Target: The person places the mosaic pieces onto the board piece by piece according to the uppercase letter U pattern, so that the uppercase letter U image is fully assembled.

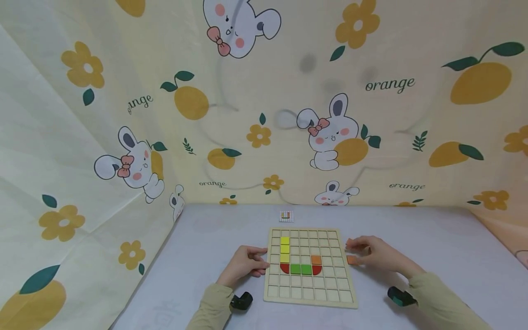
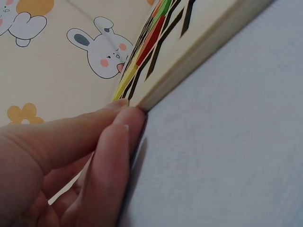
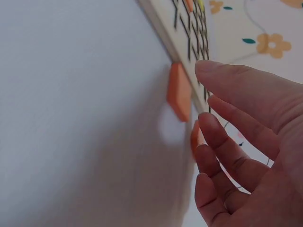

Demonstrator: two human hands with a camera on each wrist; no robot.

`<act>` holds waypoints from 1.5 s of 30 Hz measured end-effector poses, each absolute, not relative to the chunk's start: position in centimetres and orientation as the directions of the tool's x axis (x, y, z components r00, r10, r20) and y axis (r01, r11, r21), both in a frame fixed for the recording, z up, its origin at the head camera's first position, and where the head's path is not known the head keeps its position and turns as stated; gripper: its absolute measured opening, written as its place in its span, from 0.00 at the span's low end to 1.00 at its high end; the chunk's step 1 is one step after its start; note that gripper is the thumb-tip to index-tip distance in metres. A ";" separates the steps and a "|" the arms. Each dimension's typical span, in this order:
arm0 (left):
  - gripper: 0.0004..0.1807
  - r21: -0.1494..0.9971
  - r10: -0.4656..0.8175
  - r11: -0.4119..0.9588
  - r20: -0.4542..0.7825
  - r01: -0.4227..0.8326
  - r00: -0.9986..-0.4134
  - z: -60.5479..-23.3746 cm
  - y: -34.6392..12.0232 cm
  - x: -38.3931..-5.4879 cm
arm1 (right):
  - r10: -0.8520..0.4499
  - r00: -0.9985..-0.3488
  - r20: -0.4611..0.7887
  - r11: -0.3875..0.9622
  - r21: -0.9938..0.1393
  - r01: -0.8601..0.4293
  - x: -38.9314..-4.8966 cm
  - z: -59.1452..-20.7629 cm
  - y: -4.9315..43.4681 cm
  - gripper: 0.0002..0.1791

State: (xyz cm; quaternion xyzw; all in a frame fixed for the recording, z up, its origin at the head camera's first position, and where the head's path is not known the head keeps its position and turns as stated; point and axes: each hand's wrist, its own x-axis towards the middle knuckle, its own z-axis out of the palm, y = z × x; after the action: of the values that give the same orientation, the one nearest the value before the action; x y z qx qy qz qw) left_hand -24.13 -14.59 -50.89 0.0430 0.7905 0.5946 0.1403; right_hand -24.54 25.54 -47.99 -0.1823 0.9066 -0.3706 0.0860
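A wooden grid board (image 1: 280, 293) lies on the table with colored tiles in its cells. Yellow tiles (image 1: 285, 249) form a column on the left. Below are two red curved tiles (image 1: 316, 269) with green tiles (image 1: 300, 269) between, and an orange tile (image 1: 316, 260) sits above the right red one. My left hand (image 1: 244, 266) holds the board's left edge between thumb and finger, as the left wrist view shows. My right hand (image 1: 377, 252) is at the right edge, fingers loosely bent, beside two loose orange tiles (image 3: 179, 92); nothing is pinched.
A small pattern card (image 1: 286, 216) lies behind the board, showing a colored shape on a grid. A printed cloth (image 1: 247, 101) with rabbits and oranges hangs behind and at the sides of the white table (image 1: 206, 229). Black devices (image 1: 241, 301) are worn at both wrists.
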 end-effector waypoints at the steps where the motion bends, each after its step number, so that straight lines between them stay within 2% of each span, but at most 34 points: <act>1: 0.26 0.952 0.236 0.289 -0.168 -0.096 -0.957 -50.9 -14.6 -24.1 | -0.394 -0.919 -0.022 0.664 -0.699 -0.268 -24.5 -48.1 25.7 0.24; 8: 0.26 0.953 0.227 0.286 -0.165 -0.096 -0.960 -50.9 -14.5 -24.1 | -0.434 -0.901 -0.009 0.670 -0.672 -0.316 -24.4 -49.0 26.5 0.20; 17: 0.26 0.952 0.232 0.293 -0.165 -0.093 -0.959 -50.8 -14.5 -24.0 | -0.407 -0.913 -0.009 0.668 -0.685 -0.291 -24.6 -49.6 26.7 0.14; 28: 0.26 0.957 0.255 0.275 -0.167 -0.094 -0.952 -51.3 -14.7 -24.3 | -0.405 -0.914 0.027 0.667 -0.675 -0.316 -24.6 -48.5 26.9 0.13; 34: 0.26 0.954 0.238 0.281 -0.176 -0.105 -0.955 -51.1 -14.7 -24.2 | -0.423 -0.899 0.116 0.640 -0.664 -0.387 -25.5 -46.9 25.7 0.13; 45: 0.26 0.953 0.240 0.283 -0.184 -0.113 -0.953 -51.0 -14.7 -24.2 | -0.493 -0.858 0.143 0.559 -0.704 -0.438 -27.3 -47.3 21.8 0.12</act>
State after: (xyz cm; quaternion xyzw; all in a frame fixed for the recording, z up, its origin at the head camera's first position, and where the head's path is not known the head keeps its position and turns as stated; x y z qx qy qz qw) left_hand -24.20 -14.67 -50.97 0.0406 0.7871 0.5975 0.1476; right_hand -27.29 21.80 -47.27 -0.2637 0.8821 -0.3887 0.0352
